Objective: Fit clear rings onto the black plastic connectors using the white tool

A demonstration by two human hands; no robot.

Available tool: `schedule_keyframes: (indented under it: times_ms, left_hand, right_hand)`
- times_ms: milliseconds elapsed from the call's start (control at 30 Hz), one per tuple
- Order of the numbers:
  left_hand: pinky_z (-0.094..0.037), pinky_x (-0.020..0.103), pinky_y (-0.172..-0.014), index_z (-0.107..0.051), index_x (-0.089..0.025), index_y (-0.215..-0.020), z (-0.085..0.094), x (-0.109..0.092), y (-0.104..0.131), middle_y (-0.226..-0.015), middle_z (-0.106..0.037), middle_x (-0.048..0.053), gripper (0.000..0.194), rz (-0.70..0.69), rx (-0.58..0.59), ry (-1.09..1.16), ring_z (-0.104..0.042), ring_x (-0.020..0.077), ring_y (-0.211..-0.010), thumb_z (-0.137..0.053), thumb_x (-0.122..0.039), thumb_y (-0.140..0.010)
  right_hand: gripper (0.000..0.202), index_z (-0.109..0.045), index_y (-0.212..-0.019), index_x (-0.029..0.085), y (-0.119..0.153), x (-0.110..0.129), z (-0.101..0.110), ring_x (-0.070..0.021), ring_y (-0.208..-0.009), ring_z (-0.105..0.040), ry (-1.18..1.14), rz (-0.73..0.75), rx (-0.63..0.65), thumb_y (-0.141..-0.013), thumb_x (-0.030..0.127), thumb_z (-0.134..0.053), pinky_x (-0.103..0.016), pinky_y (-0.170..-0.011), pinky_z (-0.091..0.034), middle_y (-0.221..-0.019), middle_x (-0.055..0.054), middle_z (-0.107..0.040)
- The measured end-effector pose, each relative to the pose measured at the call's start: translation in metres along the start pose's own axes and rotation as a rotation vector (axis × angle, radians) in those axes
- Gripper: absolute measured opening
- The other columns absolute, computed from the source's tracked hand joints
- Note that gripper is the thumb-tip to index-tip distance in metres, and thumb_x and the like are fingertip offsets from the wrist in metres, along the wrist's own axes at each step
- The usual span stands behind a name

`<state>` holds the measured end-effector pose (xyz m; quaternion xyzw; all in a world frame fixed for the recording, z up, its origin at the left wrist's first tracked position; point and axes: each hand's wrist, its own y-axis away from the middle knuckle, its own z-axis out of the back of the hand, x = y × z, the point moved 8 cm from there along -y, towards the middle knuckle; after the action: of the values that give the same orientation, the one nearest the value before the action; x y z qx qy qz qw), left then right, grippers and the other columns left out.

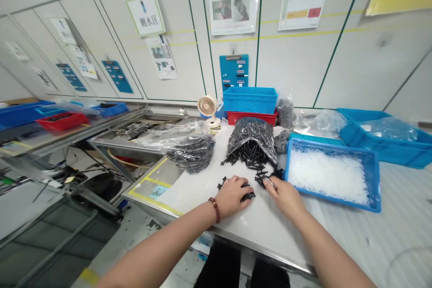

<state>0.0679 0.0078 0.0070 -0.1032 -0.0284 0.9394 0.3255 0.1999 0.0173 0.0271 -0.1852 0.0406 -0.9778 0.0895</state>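
My left hand (232, 195), with a beaded bracelet on its wrist, curls over a small heap of black slender parts (248, 195) on the white-covered table. Its fingers bend round some of them. To its right, my right hand (285, 195) has thumb and fingers drawn together at the edge of another loose group of black parts (259, 180). What sits in its fingertips is too small to make out. Just beyond, an open clear plastic bag (251, 132) spills more black rod-like parts towards both hands. A blue tray (374, 189) of small, whitish translucent pieces (327, 173) stands beside my right hand.
A second bag of black parts (191, 153) lies to the left. Behind are a blue bin (249, 99) over a red bin (232, 118), and a small fan (207, 107). A large blue bin (405, 150) stands far right. The table's metal edge (263, 249) runs below my forearms.
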Motion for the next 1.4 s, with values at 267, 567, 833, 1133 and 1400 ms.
schedule_keyframes:
  times_ms: [267,567,833,1133,1400]
  left_hand:
    - [-0.046,0.036,-0.078,-0.063,-0.020,-0.095,-0.002,0.013,-0.022,-0.091,-0.056,0.009,0.022,0.054,0.042,0.103,-0.055,0.0250,-0.084,-0.057,-0.025,-0.075]
    - [-0.046,0.029,-0.082,-0.062,-0.015,-0.102,0.019,0.054,-0.034,-0.091,-0.062,0.007,0.030,0.338,-0.221,0.490,-0.058,0.0194,-0.086,-0.053,-0.015,-0.073]
    - [-0.037,0.015,-0.039,-0.053,-0.010,-0.112,0.081,0.054,-0.025,-0.058,-0.046,-0.003,0.036,0.382,-0.274,0.933,-0.042,0.0066,-0.046,-0.048,-0.020,-0.078]
    - [-0.031,0.014,-0.039,-0.051,-0.013,-0.115,0.233,0.133,0.021,-0.059,-0.041,-0.003,0.042,0.379,-0.398,0.802,-0.041,0.0066,-0.048,-0.052,-0.024,-0.075]
    - [-0.042,0.021,-0.049,-0.067,-0.013,-0.083,0.193,0.211,0.025,-0.053,-0.056,0.000,0.024,0.651,-0.076,0.317,-0.052,0.0138,-0.051,-0.062,-0.019,-0.061]
  right_hand:
    - [0.034,-0.050,-0.068,0.022,0.000,0.001,0.002,-0.0167,-0.059,-0.055,-0.030,0.073,-0.048,-0.089,0.041,-0.030,-0.023,-0.051,-0.027,-0.062,-0.001,-0.060]
    - [0.036,-0.043,-0.065,0.024,-0.003,-0.002,0.001,-0.0180,-0.057,-0.054,-0.094,0.073,-0.042,-0.087,0.046,-0.026,-0.023,-0.051,-0.030,-0.058,0.000,-0.056]
    - [0.036,-0.041,-0.062,0.024,-0.003,-0.003,0.001,-0.0181,-0.051,-0.053,-0.137,0.069,-0.043,-0.084,0.049,-0.028,-0.024,-0.050,-0.033,-0.054,0.000,-0.055]
    - [0.037,-0.042,-0.064,0.025,-0.003,-0.003,-0.001,-0.0199,-0.054,-0.056,-0.175,0.056,-0.018,-0.082,0.053,-0.027,-0.025,-0.051,-0.037,-0.056,0.000,-0.058]
    - [0.037,-0.050,-0.071,0.027,-0.006,-0.012,-0.013,-0.0215,-0.060,-0.061,-0.232,0.059,-0.005,-0.080,0.056,-0.029,-0.025,-0.053,-0.040,-0.061,-0.001,-0.063]
